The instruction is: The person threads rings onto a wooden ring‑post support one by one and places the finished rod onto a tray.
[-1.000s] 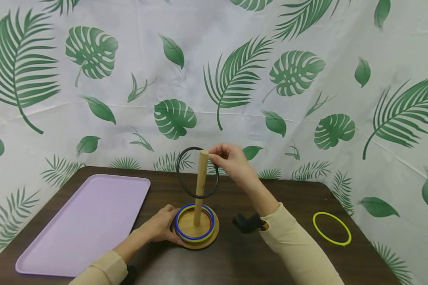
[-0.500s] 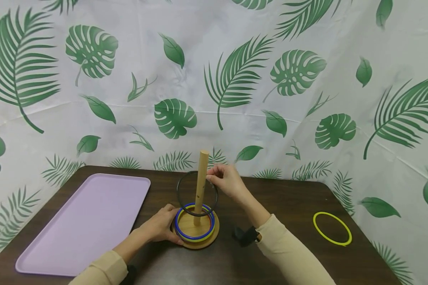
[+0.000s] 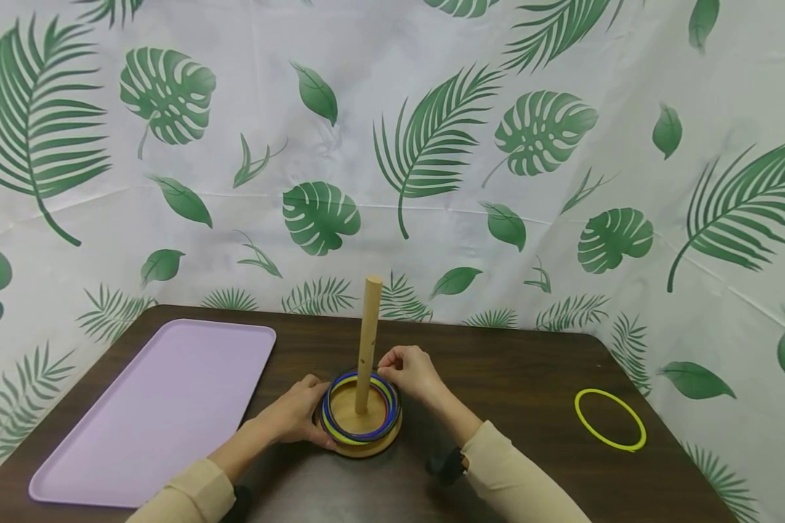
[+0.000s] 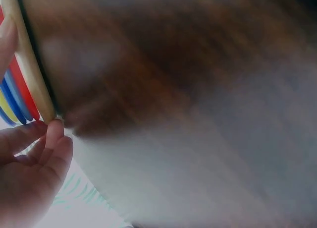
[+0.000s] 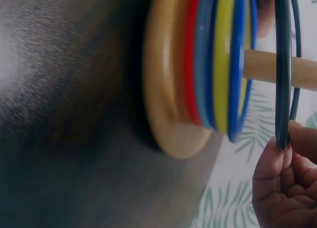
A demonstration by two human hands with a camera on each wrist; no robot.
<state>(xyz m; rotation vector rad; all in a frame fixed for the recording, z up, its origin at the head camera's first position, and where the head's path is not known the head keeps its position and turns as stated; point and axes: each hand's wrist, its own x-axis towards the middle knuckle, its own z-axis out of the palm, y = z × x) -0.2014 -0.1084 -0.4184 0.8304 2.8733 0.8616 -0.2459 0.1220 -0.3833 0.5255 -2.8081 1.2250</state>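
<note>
A wooden peg (image 3: 369,327) stands upright on a round wooden base (image 3: 366,449). Around its foot lies a stack of rings, with a red ring (image 5: 189,64) lowest, a grey-blue one above it, then blue and a yellow ring (image 5: 224,64). My left hand (image 3: 294,412) grips the left edge of the base, thumb in front and fingers behind. Between thumb and fingertips my right hand (image 3: 411,372) pinches a black ring (image 5: 283,64). That ring encircles the peg, and the right wrist view shows a gap between it and the topmost blue ring (image 5: 237,54).
A lilac tray (image 3: 157,407) lies on the left of the dark wooden table (image 3: 497,363). One loose yellow ring (image 3: 644,431) is near the table's right edge. A leaf-patterned white cloth (image 3: 432,254) hangs behind the table.
My right hand has carried the black ring down along the peg, from near its top to close over the stack. The left hand has stayed at the base.
</note>
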